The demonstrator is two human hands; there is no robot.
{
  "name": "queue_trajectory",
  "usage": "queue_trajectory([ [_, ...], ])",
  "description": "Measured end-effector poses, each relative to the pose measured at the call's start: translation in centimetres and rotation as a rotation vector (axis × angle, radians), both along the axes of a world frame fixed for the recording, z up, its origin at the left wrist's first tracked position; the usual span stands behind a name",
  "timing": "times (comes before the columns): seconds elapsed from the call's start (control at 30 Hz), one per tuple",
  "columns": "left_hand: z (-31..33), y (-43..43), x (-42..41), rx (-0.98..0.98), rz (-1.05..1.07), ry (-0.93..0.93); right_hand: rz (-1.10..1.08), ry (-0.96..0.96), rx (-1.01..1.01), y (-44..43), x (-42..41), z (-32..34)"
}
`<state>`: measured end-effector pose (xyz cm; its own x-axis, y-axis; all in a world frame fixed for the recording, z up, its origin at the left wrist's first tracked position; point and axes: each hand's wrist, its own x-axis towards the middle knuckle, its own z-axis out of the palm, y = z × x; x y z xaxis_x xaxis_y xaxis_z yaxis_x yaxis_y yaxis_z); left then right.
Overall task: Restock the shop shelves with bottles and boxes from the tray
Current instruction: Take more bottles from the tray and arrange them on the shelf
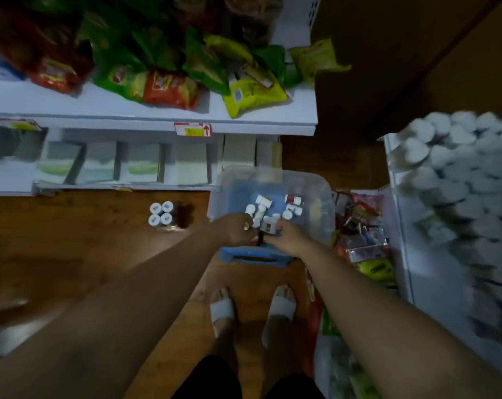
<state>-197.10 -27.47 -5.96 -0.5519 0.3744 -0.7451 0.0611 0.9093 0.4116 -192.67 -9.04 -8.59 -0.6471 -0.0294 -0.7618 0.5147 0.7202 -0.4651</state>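
Translucent plastic tray [324, 197] on a glossy wood floor [71, 240].

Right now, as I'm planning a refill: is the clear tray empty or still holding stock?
Still holding stock: several white-capped bottles lie loose on the blue bottom of the tray.

The wooden floor [71, 240] carries a clear plastic tray [323, 203] with a blue handle, just past centre toward 1 o'clock. At the tray's 9 o'clock, four white-capped bottles [160, 216] stand upright on the floor in a tight square. At its 6 o'clock are two feet in white slippers [221, 309]. At its 3 o'clock lies a heap of coloured packets [367, 243].

At 11 o'clock, a white upper shelf [42, 102] bears green and red snack bags [163, 87]. Under it, the lower shelf [13, 180] holds a row of pale boxes [143, 165]. At 3 o'clock, a white side shelf [411, 269] is packed with blurred white-lidded jars [445, 174].
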Motion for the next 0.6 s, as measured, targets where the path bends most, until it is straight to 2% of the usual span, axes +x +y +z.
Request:
queue_trajectory([
  [0.13,-8.7,0.9,-1.8,-0.115,-0.123,-0.140,0.074,-0.145,-0.026,0.0,-1.8,-8.4],
  [0.27,-14.0,1.8,-2.8,-0.138,-0.177,-0.191,0.075,-0.211,-0.018,-0.6,-2.4,-12.6],
  [0.4,-15.2,2.8,-3.2,-0.188,-0.242,-0.152,0.061,-0.178,-0.119,-1.2,-3.8,-12.2],
  [0.47,-15.7,2.3,-2.8,-0.192,-0.308,-0.073,0.023,-0.178,-0.106,-1.2,-4.2,-12.3],
  [0.6,-14.0,1.9,-2.6,-0.081,-0.110,-0.084,-0.131,-0.174,-0.163,-0.2,-4.2,-11.7],
])
